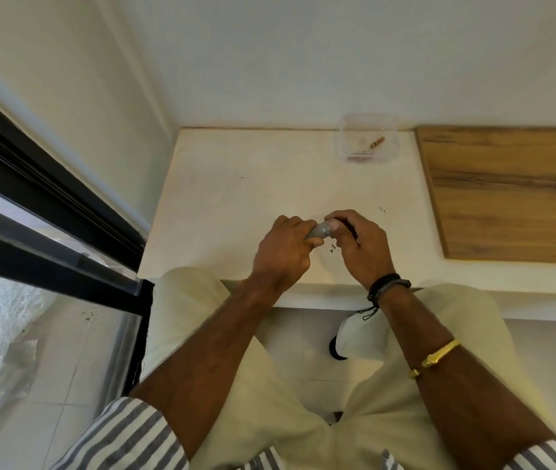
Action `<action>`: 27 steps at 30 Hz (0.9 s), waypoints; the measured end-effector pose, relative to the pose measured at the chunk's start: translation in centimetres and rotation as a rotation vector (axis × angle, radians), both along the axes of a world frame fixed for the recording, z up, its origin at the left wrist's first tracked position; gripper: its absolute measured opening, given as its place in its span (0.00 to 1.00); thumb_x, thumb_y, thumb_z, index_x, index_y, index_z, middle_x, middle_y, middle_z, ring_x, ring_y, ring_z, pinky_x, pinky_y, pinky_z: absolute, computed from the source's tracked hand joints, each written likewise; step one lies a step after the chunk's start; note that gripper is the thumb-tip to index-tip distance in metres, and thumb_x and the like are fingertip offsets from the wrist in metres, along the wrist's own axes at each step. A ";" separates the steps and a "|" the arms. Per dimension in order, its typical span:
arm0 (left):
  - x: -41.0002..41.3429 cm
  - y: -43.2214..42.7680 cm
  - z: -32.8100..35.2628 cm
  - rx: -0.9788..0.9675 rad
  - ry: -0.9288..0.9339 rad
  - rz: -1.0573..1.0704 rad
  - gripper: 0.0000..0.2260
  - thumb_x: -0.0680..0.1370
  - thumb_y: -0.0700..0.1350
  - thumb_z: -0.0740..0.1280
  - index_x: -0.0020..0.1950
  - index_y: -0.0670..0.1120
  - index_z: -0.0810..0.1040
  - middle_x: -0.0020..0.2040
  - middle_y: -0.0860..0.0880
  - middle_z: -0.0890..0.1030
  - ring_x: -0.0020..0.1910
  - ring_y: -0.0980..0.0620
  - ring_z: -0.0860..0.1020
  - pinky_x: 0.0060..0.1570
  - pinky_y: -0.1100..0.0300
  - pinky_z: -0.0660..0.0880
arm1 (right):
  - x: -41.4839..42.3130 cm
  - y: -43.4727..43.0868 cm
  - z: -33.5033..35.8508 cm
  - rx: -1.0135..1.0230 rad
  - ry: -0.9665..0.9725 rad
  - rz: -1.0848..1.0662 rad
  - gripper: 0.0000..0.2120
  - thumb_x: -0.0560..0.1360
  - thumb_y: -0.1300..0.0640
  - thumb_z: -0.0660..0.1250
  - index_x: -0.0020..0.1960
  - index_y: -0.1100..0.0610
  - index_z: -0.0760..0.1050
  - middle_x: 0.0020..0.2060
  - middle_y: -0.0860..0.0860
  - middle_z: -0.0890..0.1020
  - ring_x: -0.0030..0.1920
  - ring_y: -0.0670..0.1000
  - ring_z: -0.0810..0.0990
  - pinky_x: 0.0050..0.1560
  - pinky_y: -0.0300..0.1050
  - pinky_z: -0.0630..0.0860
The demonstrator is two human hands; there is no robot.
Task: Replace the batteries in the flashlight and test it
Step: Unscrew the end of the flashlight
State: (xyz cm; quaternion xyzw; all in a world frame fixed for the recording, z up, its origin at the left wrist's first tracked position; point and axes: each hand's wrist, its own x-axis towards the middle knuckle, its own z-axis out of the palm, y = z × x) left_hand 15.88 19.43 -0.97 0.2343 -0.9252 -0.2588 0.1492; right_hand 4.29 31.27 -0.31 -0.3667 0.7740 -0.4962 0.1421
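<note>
Striped sleeves here, grey and white: left sleeve [127,435], right sleeve [548,456], both pushed well up, forearms bare. Below them are pale cream trousers [303,418], loose and creased. Just behind the right hand [361,245] a black braided band [388,286] circles the wrist, a thin black cord [370,313] dangling off it. Further up that forearm sits a gold bangle [439,356], open-ended with knobbed tips.

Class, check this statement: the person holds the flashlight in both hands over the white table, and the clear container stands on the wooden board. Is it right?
Not quite. In the head view the clear container stands on the white table, left of the wooden board, not on it. The rest holds: the left hand and right hand both hold the flashlight.
</note>
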 end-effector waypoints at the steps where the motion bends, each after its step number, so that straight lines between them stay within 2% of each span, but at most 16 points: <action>1: 0.0 0.0 -0.1 -0.011 0.000 0.002 0.12 0.82 0.50 0.62 0.60 0.46 0.78 0.48 0.48 0.81 0.47 0.50 0.71 0.44 0.51 0.76 | -0.2 0.2 0.1 -0.009 -0.044 0.017 0.09 0.83 0.59 0.64 0.59 0.59 0.81 0.48 0.51 0.84 0.44 0.49 0.82 0.43 0.32 0.77; 4: 0.0 -0.1 -0.2 -0.013 -0.005 0.015 0.12 0.81 0.49 0.63 0.61 0.45 0.78 0.50 0.47 0.81 0.49 0.50 0.71 0.45 0.52 0.75 | -0.4 0.6 0.1 -0.014 -0.148 -0.017 0.11 0.82 0.55 0.67 0.62 0.55 0.80 0.48 0.50 0.85 0.43 0.48 0.84 0.43 0.33 0.79; 7: 0.0 -0.1 -0.4 -0.011 -0.022 0.005 0.12 0.81 0.50 0.64 0.61 0.46 0.78 0.49 0.48 0.80 0.48 0.53 0.68 0.45 0.54 0.74 | -0.6 0.8 0.0 0.062 -0.162 -0.119 0.13 0.80 0.44 0.67 0.52 0.54 0.82 0.40 0.49 0.85 0.37 0.46 0.84 0.38 0.29 0.76; 9: 0.1 0.0 -0.5 -0.028 -0.024 -0.010 0.12 0.81 0.50 0.64 0.61 0.46 0.78 0.49 0.49 0.79 0.48 0.54 0.66 0.45 0.55 0.72 | -0.7 0.9 -0.1 0.131 -0.118 -0.102 0.16 0.79 0.40 0.66 0.46 0.53 0.82 0.34 0.46 0.84 0.33 0.42 0.81 0.36 0.29 0.74; 11: 0.0 0.0 -0.6 -0.031 -0.030 -0.017 0.12 0.81 0.50 0.64 0.61 0.46 0.78 0.49 0.49 0.80 0.49 0.54 0.66 0.45 0.56 0.72 | -0.8 1.0 -0.2 0.132 -0.089 -0.070 0.14 0.80 0.44 0.67 0.47 0.54 0.83 0.34 0.46 0.84 0.33 0.44 0.82 0.38 0.33 0.76; 13: 0.1 -0.1 -0.7 -0.024 -0.031 -0.016 0.12 0.82 0.50 0.63 0.61 0.47 0.78 0.49 0.49 0.80 0.49 0.54 0.66 0.45 0.55 0.73 | -0.9 1.1 -0.2 0.092 -0.090 -0.026 0.09 0.80 0.50 0.69 0.52 0.56 0.83 0.39 0.49 0.85 0.38 0.49 0.83 0.42 0.41 0.79; 15: 0.1 -0.2 -0.8 -0.023 -0.033 -0.020 0.12 0.82 0.50 0.63 0.61 0.46 0.78 0.50 0.48 0.80 0.49 0.53 0.67 0.46 0.55 0.73 | -1.1 1.2 -0.3 0.059 -0.098 0.026 0.08 0.79 0.58 0.70 0.57 0.58 0.83 0.46 0.51 0.85 0.43 0.49 0.83 0.46 0.45 0.81; 18: 0.1 -0.3 -0.9 -0.027 -0.047 -0.025 0.13 0.82 0.50 0.63 0.62 0.46 0.78 0.51 0.48 0.80 0.50 0.52 0.69 0.47 0.55 0.72 | -1.4 1.5 -0.2 0.037 -0.116 0.089 0.14 0.76 0.68 0.71 0.59 0.57 0.82 0.53 0.52 0.85 0.50 0.48 0.83 0.50 0.44 0.83; 20: 0.0 -0.3 -1.0 -0.028 -0.058 -0.029 0.13 0.82 0.49 0.64 0.63 0.46 0.78 0.52 0.47 0.80 0.51 0.51 0.69 0.48 0.56 0.72 | -1.5 1.6 -0.1 0.019 -0.164 0.107 0.19 0.74 0.71 0.71 0.60 0.55 0.82 0.55 0.51 0.85 0.54 0.50 0.83 0.50 0.44 0.83; 22: 0.0 -0.3 -1.0 -0.024 -0.061 -0.031 0.13 0.81 0.49 0.64 0.63 0.47 0.78 0.52 0.48 0.80 0.51 0.51 0.69 0.49 0.55 0.72 | -1.5 1.5 -0.1 0.014 -0.254 0.074 0.19 0.75 0.66 0.71 0.64 0.51 0.79 0.55 0.49 0.85 0.52 0.47 0.84 0.47 0.40 0.82; 23: -0.1 -0.3 -1.1 -0.020 -0.057 -0.031 0.13 0.81 0.49 0.64 0.63 0.47 0.78 0.52 0.48 0.80 0.51 0.52 0.68 0.49 0.55 0.72 | -1.4 1.4 -0.1 0.029 -0.287 0.033 0.16 0.77 0.60 0.72 0.63 0.50 0.79 0.53 0.48 0.85 0.49 0.45 0.85 0.43 0.37 0.81; 25: 0.0 -0.2 -1.1 -0.016 -0.048 -0.034 0.13 0.81 0.50 0.64 0.63 0.47 0.78 0.52 0.49 0.80 0.51 0.53 0.67 0.48 0.55 0.73 | -1.2 1.4 -0.2 0.089 -0.268 -0.053 0.09 0.78 0.48 0.71 0.57 0.50 0.82 0.45 0.45 0.86 0.41 0.43 0.85 0.38 0.33 0.77; 27: 0.0 -0.2 -1.2 -0.027 -0.059 -0.045 0.13 0.81 0.50 0.64 0.63 0.47 0.77 0.52 0.48 0.80 0.52 0.52 0.68 0.49 0.55 0.72 | -1.2 1.5 -0.4 0.137 -0.196 -0.069 0.11 0.78 0.45 0.70 0.50 0.52 0.84 0.39 0.45 0.86 0.37 0.46 0.84 0.37 0.37 0.76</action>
